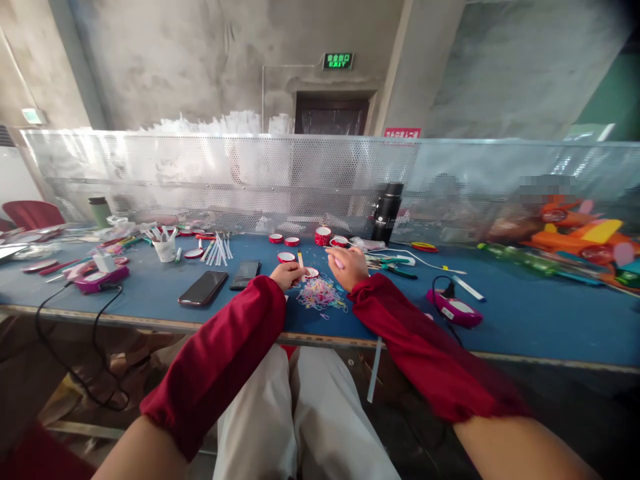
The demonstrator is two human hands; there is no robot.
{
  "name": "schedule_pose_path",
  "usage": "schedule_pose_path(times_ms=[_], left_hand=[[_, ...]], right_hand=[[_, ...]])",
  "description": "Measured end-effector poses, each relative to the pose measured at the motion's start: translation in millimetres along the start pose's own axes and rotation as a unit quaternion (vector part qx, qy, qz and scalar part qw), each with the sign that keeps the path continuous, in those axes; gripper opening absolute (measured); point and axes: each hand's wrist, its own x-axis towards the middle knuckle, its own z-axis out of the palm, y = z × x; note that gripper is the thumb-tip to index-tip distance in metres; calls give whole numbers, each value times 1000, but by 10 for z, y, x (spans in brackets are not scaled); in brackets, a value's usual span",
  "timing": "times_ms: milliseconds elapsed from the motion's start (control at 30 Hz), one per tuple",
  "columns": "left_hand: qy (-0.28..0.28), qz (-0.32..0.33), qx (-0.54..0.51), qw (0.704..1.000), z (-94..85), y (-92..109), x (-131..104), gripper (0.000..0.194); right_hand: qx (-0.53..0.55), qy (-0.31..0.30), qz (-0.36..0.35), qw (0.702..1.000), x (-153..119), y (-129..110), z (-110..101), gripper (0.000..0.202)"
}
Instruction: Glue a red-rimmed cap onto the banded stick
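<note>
My left hand (287, 275) is closed in a pinch on a short, slim stick (301, 259), pale with an orange-yellow end, held upright. Beside its fingertips is a small round red-rimmed white dish (312, 273). Fingers curled, my right hand (351, 268) grips a slender pale pink tool (339, 263); its exact kind is too small to make out. Between and just in front of both hands lies a heap of small pastel loops (320, 293), which look like rubber bands. More red-rimmed round containers (286, 257) stand just beyond.
Left on the blue table (160, 287) are a phone (203, 289), a dark flat case (245, 275), white strips (218, 249) and a white cup (165, 248). Behind my right hand stands a black bottle (387, 213). Pliers (399, 269) and a purple corded device (454, 310) lie right.
</note>
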Motion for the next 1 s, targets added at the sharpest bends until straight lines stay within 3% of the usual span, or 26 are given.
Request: schedule_pose_path(times_ms=[133, 333, 467, 600, 733, 900, 1000], left_hand=[[-13, -12, 7, 1000, 9, 29, -26, 28], [-64, -22, 34, 997, 25, -2, -52, 29], [-66, -14, 53, 996, 32, -7, -62, 27], [-58, -2, 72, 996, 23, 18, -71, 21], [-48, 7, 90, 995, 5, 35, -86, 21], [-41, 13, 108, 993, -24, 2, -69, 22], [-42, 13, 122, 991, -35, -22, -48, 22]], right_hand=[[94, 72, 114, 986, -3, -286, -47, 18], [264, 91, 212, 936, -164, -606, 22, 14], [268, 74, 225, 934, -121, -600, -118, 17], [226, 103, 211, 945, 84, -594, -464, 16], [225, 161, 195, 941, 91, -888, -700, 15], [265, 224, 213, 913, -375, -1470, -493, 21], [236, 225, 238, 915, -650, -1506, -306, 19]])
